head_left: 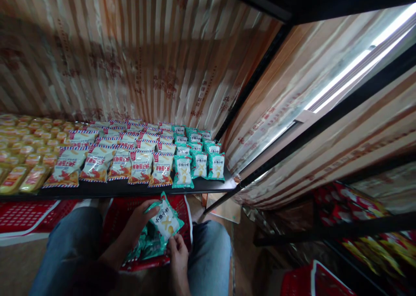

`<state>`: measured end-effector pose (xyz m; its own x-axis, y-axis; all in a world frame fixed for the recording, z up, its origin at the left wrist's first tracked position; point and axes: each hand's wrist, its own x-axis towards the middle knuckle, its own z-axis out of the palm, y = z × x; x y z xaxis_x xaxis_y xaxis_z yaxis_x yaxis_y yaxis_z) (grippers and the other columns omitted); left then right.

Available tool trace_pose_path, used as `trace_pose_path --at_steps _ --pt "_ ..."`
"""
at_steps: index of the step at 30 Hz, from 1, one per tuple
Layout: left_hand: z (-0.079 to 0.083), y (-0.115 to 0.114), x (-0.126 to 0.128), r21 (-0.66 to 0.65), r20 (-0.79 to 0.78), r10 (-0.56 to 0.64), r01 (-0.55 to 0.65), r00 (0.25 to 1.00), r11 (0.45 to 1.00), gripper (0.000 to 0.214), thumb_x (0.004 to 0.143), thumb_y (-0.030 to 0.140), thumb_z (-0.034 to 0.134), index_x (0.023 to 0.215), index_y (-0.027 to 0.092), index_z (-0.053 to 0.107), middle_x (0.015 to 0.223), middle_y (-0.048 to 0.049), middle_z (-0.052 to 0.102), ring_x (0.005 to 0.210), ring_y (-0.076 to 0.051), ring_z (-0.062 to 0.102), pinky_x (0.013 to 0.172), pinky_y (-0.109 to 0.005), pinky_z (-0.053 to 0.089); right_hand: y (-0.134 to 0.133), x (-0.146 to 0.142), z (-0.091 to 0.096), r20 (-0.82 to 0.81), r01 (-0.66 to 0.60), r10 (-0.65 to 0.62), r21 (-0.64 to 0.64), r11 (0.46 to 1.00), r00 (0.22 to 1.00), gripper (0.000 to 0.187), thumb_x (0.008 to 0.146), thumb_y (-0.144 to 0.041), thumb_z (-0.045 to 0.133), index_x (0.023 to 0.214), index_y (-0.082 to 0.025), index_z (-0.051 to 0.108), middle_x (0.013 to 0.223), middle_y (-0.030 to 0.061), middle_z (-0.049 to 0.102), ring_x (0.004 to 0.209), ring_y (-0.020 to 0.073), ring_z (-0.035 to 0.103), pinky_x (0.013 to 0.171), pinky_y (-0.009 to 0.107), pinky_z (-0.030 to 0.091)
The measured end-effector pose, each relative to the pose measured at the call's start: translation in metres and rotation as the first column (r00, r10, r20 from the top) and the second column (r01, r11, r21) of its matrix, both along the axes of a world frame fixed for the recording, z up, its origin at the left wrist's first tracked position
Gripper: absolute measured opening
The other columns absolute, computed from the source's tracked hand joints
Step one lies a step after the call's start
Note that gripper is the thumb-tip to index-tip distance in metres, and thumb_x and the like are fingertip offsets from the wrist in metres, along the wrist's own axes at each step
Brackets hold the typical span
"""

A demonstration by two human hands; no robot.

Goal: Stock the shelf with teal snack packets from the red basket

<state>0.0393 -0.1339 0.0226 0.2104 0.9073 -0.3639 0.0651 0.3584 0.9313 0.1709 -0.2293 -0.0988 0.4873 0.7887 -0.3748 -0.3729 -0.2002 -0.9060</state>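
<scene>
Black metal shelf board (214,184) crosses the scene, its near edge just beyond a red plastic basket with a white rim (188,213); a narrow bare strip lies along that edge, wider at the right end, where a slanting black metal upright (251,86) bounds it. Above the rows, space is open as far as the brown-and-cream striped sheeting (136,57). The left hand (146,211), reaching from the near left, grips the left edge of a teal-and-white pillow-shaped snack packet (167,220), some fingers hidden; the right hand (178,252) pinches its near edge between thumb and fingers. That packet is tilted over the basket, above other shiny teal packets (152,249). Matching small teal-and-white packets (183,172) fill the shelf's right, white-and-orange bags with striped edges (141,168) its middle, yellow packs (34,177) its left. Blue-jeaned knees (209,248) flank the basket, limiting sideways room
</scene>
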Motion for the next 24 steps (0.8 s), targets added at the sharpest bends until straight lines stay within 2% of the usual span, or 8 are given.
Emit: trace_pose_path --at_steps 3,7,14,24 --pt "0.004 0.000 0.003 0.019 -0.026 -0.006 0.007 1.000 1.000 0.046 0.066 0.049 0.059 0.097 0.017 0.065 0.092 -0.0059 0.072 0.091 -0.025 0.065 0.079 -0.032 0.048 -0.002 -0.001 0.002 0.026 -0.028 0.027 0.004 1.000 0.999 0.045 0.055 -0.059 0.072 0.061 -0.019 0.052 0.051 -0.0070 0.045 0.046 0.0077 0.039 0.045 0.020 0.035" --pt "0.005 0.003 0.008 0.026 -0.056 0.023 -0.021 0.998 0.999 0.042 0.059 0.049 0.061 0.087 0.017 0.066 0.085 -0.0054 0.072 0.085 -0.025 0.065 0.074 -0.031 0.049 -0.001 -0.001 0.007 0.044 -0.038 0.037 0.005 0.999 0.998 0.045 0.056 -0.058 0.071 0.059 -0.019 0.050 0.050 -0.0071 0.044 0.046 0.0074 0.038 0.044 0.019 0.033" --pt "0.002 0.010 0.011 -0.061 0.050 -0.036 0.039 0.998 0.997 0.036 0.053 0.043 0.064 0.078 0.017 0.065 0.075 -0.0046 0.072 0.073 -0.022 0.065 0.065 -0.030 0.048 -0.003 0.000 0.005 0.057 -0.010 0.011 -0.001 1.000 0.998 0.040 0.056 -0.052 0.072 0.057 -0.020 0.049 0.050 -0.0073 0.045 0.046 0.0076 0.039 0.044 0.019 0.034" --pt "0.007 0.015 0.016 -0.057 0.040 -0.023 0.025 0.999 0.998 0.028 0.046 0.035 0.067 0.066 0.018 0.062 0.064 -0.0025 0.069 0.064 -0.020 0.063 0.060 -0.029 0.046 0.000 0.002 0.002 0.021 -0.010 0.011 -0.014 1.000 1.000 0.040 0.052 -0.052 0.072 0.056 -0.020 0.048 0.048 -0.0078 0.043 0.044 0.0077 0.039 0.043 0.020 0.034"
